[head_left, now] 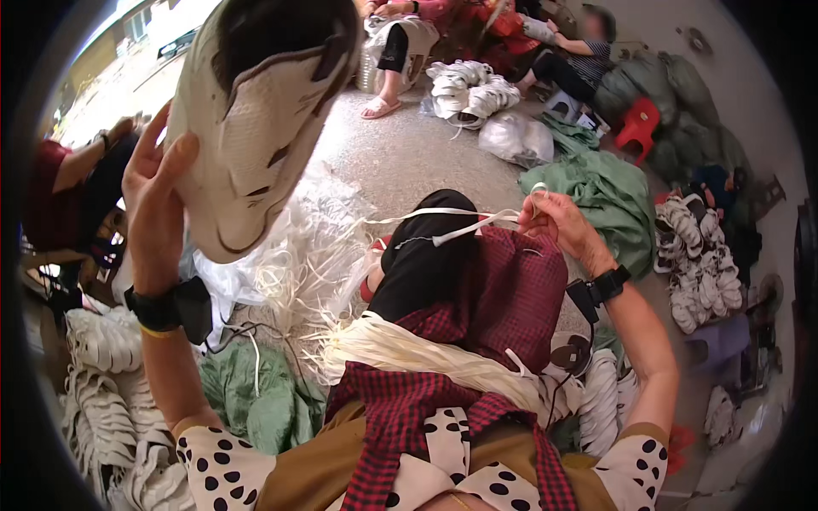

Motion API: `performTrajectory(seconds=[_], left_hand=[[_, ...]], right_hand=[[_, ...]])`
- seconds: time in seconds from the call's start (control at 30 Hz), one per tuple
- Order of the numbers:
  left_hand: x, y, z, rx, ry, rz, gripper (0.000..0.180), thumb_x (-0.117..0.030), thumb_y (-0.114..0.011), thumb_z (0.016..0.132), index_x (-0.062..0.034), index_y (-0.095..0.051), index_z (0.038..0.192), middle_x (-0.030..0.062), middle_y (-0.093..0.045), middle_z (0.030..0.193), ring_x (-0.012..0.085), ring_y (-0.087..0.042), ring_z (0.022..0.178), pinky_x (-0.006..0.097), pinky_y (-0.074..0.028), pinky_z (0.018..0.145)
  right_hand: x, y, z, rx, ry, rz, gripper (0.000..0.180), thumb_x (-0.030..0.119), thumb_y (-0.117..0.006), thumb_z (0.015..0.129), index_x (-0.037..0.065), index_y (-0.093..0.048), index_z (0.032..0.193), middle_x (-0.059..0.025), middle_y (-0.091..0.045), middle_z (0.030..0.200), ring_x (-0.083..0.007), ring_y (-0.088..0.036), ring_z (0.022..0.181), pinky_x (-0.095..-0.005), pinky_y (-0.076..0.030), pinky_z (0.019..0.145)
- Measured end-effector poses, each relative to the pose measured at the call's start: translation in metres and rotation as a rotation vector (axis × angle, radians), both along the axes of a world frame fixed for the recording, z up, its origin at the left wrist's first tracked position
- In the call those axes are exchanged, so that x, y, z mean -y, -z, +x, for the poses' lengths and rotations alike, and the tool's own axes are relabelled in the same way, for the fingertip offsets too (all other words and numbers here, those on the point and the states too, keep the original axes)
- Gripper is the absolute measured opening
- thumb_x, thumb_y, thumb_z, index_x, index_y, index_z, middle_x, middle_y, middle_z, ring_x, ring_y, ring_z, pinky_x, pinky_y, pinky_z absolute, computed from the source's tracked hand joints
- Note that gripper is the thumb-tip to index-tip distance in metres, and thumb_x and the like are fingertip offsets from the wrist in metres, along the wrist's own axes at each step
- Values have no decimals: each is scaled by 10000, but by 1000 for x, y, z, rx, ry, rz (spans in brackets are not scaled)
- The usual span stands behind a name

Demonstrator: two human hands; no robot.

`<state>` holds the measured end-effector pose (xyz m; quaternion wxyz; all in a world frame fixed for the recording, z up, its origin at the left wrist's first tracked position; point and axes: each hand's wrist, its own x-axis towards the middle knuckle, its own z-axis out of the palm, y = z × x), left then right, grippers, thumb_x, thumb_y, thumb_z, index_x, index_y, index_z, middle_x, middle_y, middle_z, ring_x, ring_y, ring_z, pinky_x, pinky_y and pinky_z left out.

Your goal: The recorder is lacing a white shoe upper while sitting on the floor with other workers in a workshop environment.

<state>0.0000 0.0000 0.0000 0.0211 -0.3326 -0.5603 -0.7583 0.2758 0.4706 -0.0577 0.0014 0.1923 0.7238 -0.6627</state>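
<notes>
Here's the shoe (pixel 260 140), up high on the left of the view, toe tipped downward, dark collar toward the top, gripped from the side by the left hand (pixel 158 183): thumb pressed on the near face, fingers wrapped round the edge and partly lost behind it. A pale trainer, that, and it looks light enough for one hand; the mesh-like upper should give a little under a squeeze, while the sole ought to be the firm part. Best hold, I'd say, is along that side and sole edge, where the shape is least likely to buckle.

Over to the right hand (pixel 558 223), thumb and fingers closed in a pinch on a white lace (pixel 460 230), a small loop standing above the fingertips, tails trailing left over the black trouser leg (pixel 434 289). One lace doubled, or two? I can't tell from here. Soft, limp stuff, almost weightless by the look of it, liable to twist and snag, so a pinch close to the tip would control it best. And across the lap, a thick bundle of pale laces (pixel 426 349), with checked cloth (pixel 520 294) over the knee just beyond.
</notes>
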Motion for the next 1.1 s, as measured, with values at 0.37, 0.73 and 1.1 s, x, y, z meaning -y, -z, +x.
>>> performTrajectory(seconds=[0.37, 0.73, 1.1], left_hand=[[12, -68, 10, -78, 135, 105, 444, -255, -501, 1051, 48, -499, 1376, 106, -609, 1315, 196, -579, 1204, 331, -405, 1058], [-114, 3, 105, 271, 1083, 405, 429, -280, -533, 1022, 14, -554, 1333, 126, -646, 1274, 236, -637, 1126, 386, -502, 967], [-264, 126, 105, 776, 1460, 209, 462, -280, -471, 1028, 17, -509, 1379, 166, -606, 1347, 284, -614, 1182, 420, -491, 1028]], right_hand=[[156, -83, -46, -432, -445, 571, 420, 137, -607, 982, 24, -538, 1380, -103, -641, 1275, -154, -687, 999, -248, -539, 734], [104, -22, 14, -576, -94, -475, 523, 398, -481, 1057, 70, -444, 1464, -66, -584, 1363, -185, -583, 1213, -357, -503, 952], [59, 89, 115, -149, 142, -87, 601, 499, -576, 988, 20, -536, 1349, -100, -646, 1214, -191, -638, 1040, -326, -555, 805]])
